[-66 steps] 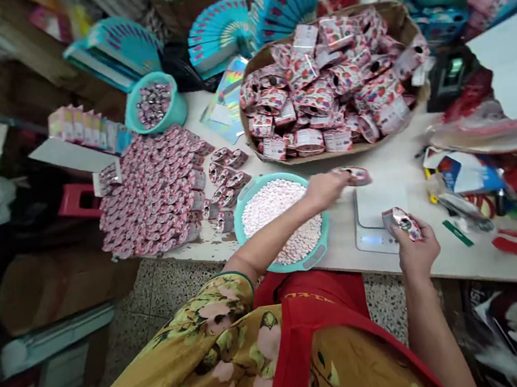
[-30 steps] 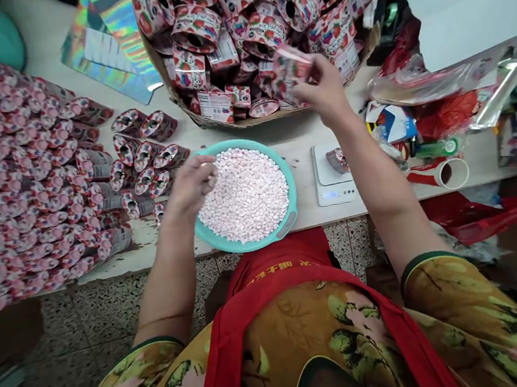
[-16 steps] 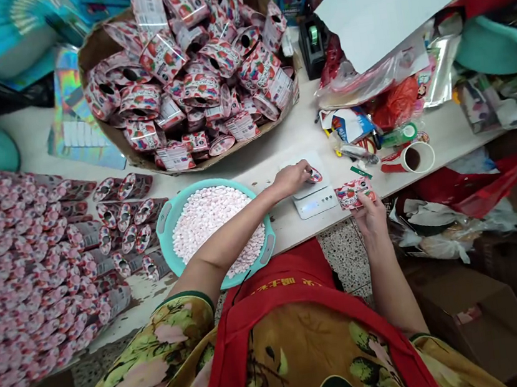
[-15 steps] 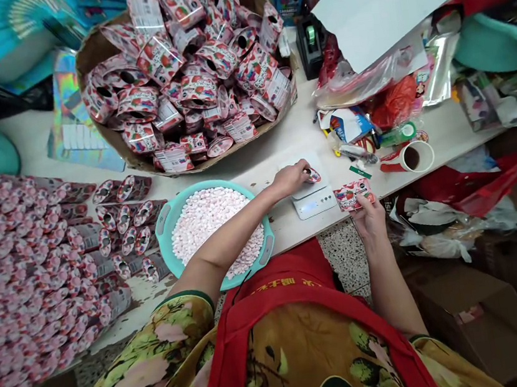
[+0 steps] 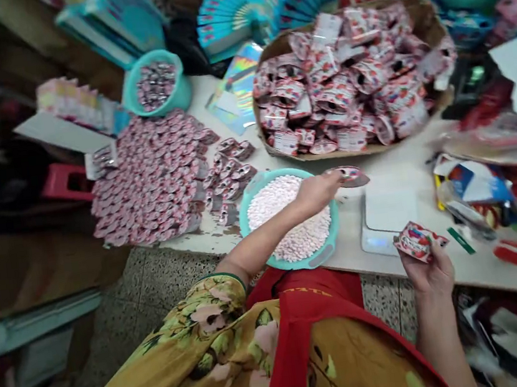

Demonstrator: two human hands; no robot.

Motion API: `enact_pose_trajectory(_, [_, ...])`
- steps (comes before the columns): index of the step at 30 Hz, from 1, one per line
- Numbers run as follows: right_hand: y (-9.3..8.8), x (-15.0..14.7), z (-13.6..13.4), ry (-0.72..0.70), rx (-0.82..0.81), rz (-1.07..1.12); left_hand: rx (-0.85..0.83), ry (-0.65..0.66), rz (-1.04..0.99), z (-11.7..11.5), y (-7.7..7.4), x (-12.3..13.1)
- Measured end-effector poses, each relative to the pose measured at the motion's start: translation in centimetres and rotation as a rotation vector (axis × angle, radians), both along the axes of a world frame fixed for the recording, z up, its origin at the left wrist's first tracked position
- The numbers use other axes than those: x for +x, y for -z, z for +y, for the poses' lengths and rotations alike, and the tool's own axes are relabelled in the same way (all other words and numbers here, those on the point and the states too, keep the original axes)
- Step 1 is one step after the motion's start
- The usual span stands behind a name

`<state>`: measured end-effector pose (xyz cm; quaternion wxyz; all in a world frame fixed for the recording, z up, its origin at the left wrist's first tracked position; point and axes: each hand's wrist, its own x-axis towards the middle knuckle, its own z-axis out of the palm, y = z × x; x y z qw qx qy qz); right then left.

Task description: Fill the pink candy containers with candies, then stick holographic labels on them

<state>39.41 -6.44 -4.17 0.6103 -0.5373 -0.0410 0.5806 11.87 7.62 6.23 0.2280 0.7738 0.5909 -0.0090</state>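
Observation:
My left hand [image 5: 317, 190] reaches over the teal basin [image 5: 249, 196] of small white-pink candies and is closed on a filled strawberry-print pouch [image 5: 353, 175], held just left of the white scale [image 5: 389, 216]. The scale's platform is bare. My right hand [image 5: 426, 263] is closed on another strawberry-print pouch [image 5: 417, 240] at the table's front edge, right of the scale. Beyond them stands a wide cardboard tray [image 5: 425, 16] heaped with open pouches of the same print.
A big pile of filled pouches [image 5: 153, 178] covers the table's left end, with a teal bucket [image 5: 157, 90] behind it. Blue paper fans [image 5: 231, 15] stand at the back. Bags, tape rolls and papers [image 5: 487, 178] crowd the right side.
My left hand has lifted the pouch off the scale and carried it leftward. My right hand keeps its pouch beside the scale. The view has swung left.

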Motion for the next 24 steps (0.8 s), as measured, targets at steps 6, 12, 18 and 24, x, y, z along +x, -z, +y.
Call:
enact_pose_trajectory(6, [-0.1,-4.9,3.2,-0.111,-0.076,-0.037,0.2,-0.699,0.219,-0.1,-3.9,-22.2])
enact_pose_trajectory(12, [-1.4,-7.0,3.4,-0.192,-0.009,-0.062,0.191,-0.999,0.283,4.8,0.2,-35.4])
enact_pose_trajectory(18, [-2.9,-9.0,2.6,-0.284,-0.035,-0.046,0.145,-0.906,0.226,8.3,3.3,-37.6])
enact_pose_trajectory(24, [-3.1,-10.5,3.3,-0.25,-0.028,-0.038,0.18,-0.774,0.127,8.9,5.5,-37.5])
